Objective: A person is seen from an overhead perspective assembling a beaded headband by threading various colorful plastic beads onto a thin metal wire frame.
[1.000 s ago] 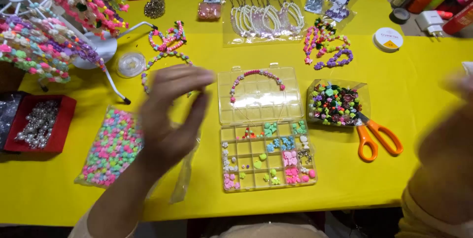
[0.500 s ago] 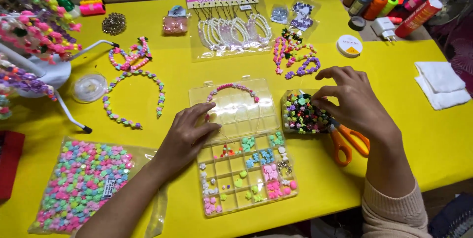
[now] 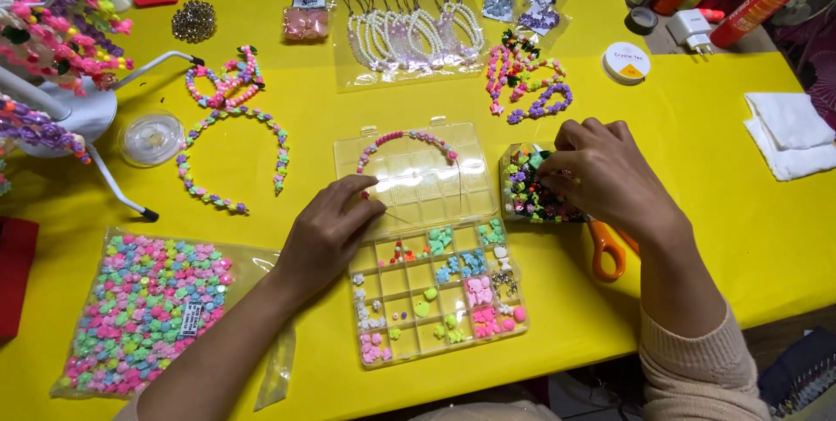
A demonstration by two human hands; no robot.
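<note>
Here the right hand [image 3: 601, 173] pinches beads [image 3: 531, 195] in its grip.

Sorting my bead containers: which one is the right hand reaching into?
The small clear tub of dark mixed beads, beside the orange-handled scissors; the right hand dips into it, not the compartmented tray.

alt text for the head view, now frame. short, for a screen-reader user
Seen from above, a person's left hand rests on the open lid of a clear compartment bead box and pinches a thin thread with pink beads, while the right hand reaches into a small tub of dark mixed beads. Orange scissors and a bag of pastel beads lie on the yellow table.
</note>
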